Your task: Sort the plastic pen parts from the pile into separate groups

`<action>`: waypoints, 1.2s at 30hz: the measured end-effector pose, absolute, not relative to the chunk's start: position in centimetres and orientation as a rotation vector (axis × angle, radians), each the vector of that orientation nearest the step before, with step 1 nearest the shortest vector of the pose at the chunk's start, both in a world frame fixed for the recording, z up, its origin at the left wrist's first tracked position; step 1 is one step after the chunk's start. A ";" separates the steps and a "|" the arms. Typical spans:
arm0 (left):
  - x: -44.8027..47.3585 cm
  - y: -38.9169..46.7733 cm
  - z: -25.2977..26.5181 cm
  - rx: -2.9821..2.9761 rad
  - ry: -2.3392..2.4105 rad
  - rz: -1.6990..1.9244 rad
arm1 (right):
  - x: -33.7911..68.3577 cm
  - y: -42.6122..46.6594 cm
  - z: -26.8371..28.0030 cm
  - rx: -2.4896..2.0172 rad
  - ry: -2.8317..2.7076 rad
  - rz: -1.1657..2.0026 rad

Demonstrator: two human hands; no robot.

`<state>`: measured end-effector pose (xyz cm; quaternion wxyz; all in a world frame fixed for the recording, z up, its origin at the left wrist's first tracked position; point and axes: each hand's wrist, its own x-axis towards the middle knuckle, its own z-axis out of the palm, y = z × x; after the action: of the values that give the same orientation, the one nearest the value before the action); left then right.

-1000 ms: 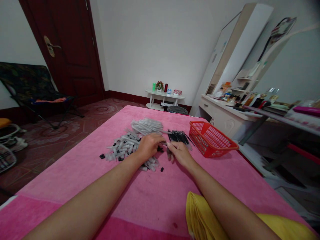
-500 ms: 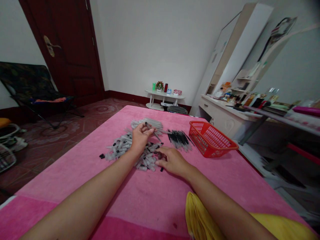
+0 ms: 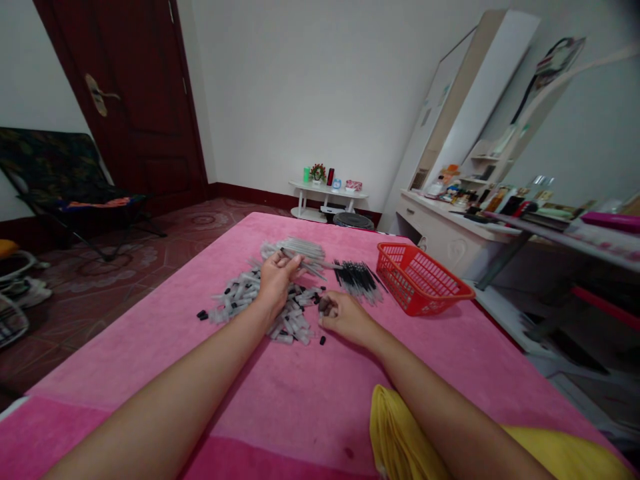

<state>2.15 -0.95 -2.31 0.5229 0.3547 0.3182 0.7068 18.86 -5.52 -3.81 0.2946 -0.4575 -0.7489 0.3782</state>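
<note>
My left hand (image 3: 278, 277) is closed around a slim clear pen barrel with a dark end, above the pile of short clear pen caps and black plugs (image 3: 243, 293). At the right edge of that pile, my right hand (image 3: 347, 319) has its fingers curled together; what they hold, if anything, is too small to make out. One loose black plug (image 3: 323, 340) lies on the cloth just below its fingertips. Beyond my left hand lies a stack of long clear tubes (image 3: 307, 248). Black-and-clear pen refills (image 3: 357, 280) lie in a bundle farther right.
A red plastic basket (image 3: 425, 280) stands at the right on the pink cloth (image 3: 280, 400) covering the table. Yellow fabric (image 3: 400, 433) lies under my right forearm. A cluttered dressing table (image 3: 450, 220) is to the right, a folding chair (image 3: 65, 167) to the left.
My right hand has drawn back slightly to the right from the cap pile, its fingers curling in more. My left hand has shifted a little left, still holding the pen barrel.
</note>
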 end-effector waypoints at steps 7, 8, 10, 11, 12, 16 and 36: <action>1.7 -0.4 -2.7 0.735 0.742 1.700 | 20.3 -4.3 -3.4 -1.118 -1.207 1.338; 1.7 -0.4 -2.8 0.728 0.741 1.694 | 20.5 -4.2 -3.2 -1.081 -1.121 1.321; 1.8 -0.4 -2.7 0.721 0.736 1.682 | 20.7 -4.0 -3.0 -1.023 -1.008 1.292; 1.9 -0.4 -2.7 0.720 0.733 1.675 | 20.8 -3.9 -3.0 -1.001 -0.980 1.282; 2.0 -0.5 -2.7 0.716 0.734 1.669 | 20.9 -3.9 -3.0 -0.983 -0.965 1.273; 2.4 -0.7 -2.5 0.708 0.738 1.649 | 20.8 -3.8 -3.1 -0.964 -0.960 1.259; 3.6 -1.2 -2.5 0.608 0.809 1.572 | 20.1 -5.0 -2.0 -1.131 -1.466 0.774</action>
<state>3.65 -1.18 -2.53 0.5939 0.2618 0.3482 0.6764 20.11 -4.98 -2.03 0.5375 -0.4753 -0.6159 0.3254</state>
